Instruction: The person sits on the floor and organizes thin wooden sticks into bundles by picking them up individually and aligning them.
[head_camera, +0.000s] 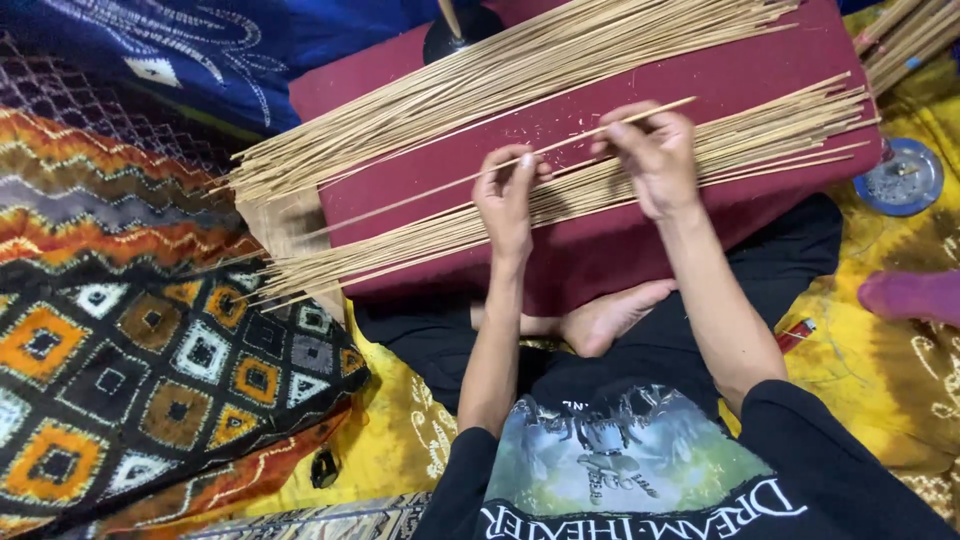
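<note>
A: How is that thin bamboo stick (470, 178) going to behave in your hands?

B: I judge it very light, stiff along its length yet quick to bow or snap if you lever it; dry and smooth, so it may slide between your fingertips; pinch it, never squeeze it.

A: Where do you take hold?

B: Where you have it now; your left hand (506, 200) is narrowly pinched on it about mid-length, and your right hand (655, 160) is pinched on it near the far end; 2 grips set apart keep it from whipping.

A: And where is it?

B: It lies slantwise just above the maroon cushion (600, 235) on your lap, between the 2 heaps, the upper bundle of sticks (520, 75) and the lower bundle of sticks (480, 228); its free end points toward the patterned cloth (150, 350).

A: How does it look?

B: Pale straw colour, straight, bare, round and slender, the same as its neighbours; whether it has any split I cannot tell; a small blue dish (902, 177) sits well apart at your right.
</note>
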